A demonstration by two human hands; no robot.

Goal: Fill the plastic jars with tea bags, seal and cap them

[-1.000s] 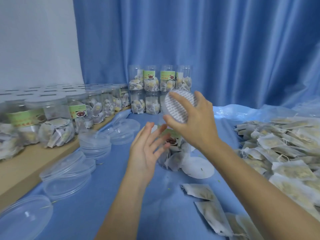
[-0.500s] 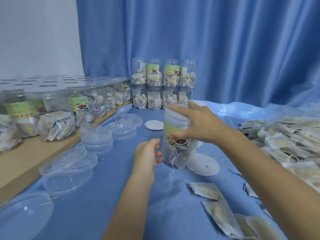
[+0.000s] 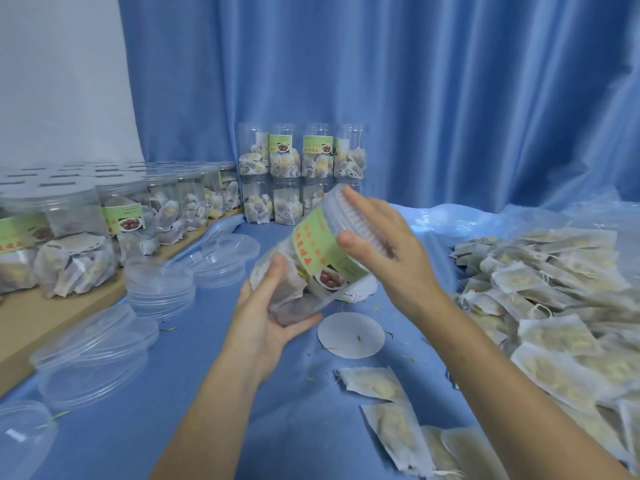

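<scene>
From the head camera, a clear cylindrical plastic jar with a green paper label point(image 3: 313, 258) is held tilted above the blue cloth-covered table point(image 3: 194, 393), its top leaning away and to the right. Inside it, soft white mesh tea bags press against the wall. The left hand point(image 3: 268, 317) cups the jar's base from below, thumb curled up its side. The right hand point(image 3: 384, 251) grips the ribbed white cap point(image 3: 346, 216) seated on the jar's mouth, thumb and fingers wrapped round its rim.

Just below the jar, a flat white paper seal disc point(image 3: 350, 335) lies on the cloth. A loose heap of flat, papery tea bags point(image 3: 554, 306) fills the right side. Stacked clear round plastic lids point(image 3: 159, 289) sit to the left. Filled, labelled jars point(image 3: 301, 174) stand two tiers high against the pleated blue curtain point(image 3: 415, 98), and more capped jars point(image 3: 69, 237) line a brown board at the left.
</scene>
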